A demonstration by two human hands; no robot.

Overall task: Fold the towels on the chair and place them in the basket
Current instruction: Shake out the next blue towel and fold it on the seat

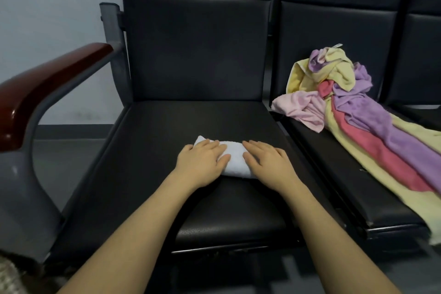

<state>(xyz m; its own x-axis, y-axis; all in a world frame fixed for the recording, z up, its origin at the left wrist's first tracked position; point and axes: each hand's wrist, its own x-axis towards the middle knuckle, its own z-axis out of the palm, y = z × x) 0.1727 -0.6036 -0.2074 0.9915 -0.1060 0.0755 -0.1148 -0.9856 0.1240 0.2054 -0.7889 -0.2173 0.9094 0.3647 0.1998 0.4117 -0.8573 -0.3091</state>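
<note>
Nearest you, both of your forearms reach in over the front edge of the black seat (148, 174), and each palm lies flat on the folded white towel (235, 159) in the middle of that cushion. Your left hand (202, 162) presses its left part with fingers straight and together; your right hand (265, 161) presses the right part the same way. Neither hand is curled round the cloth, so you are smoothing it and have no hold on it. It looks like a small, thick pad of several layers, and I judge it soft, light and limp: it will sag and fall open if you lift it by one corner. Slide your fingers under the two short ends, thumbs on top, and carry it flat. The seat looks smooth, so the pad should slide easily towards you. Further off, on the next seat (317, 150) to your right, the unfolded towels (353, 112) lie in a loose heap of yellow, purple, pink and red, some trailing over the front edge; expect them to tangle, so lift one by an edge and shake it free. A small white tag (337, 45) sticks up at the top of the heap, too small to read. No other writing shows, and the basket is not in view.
</note>
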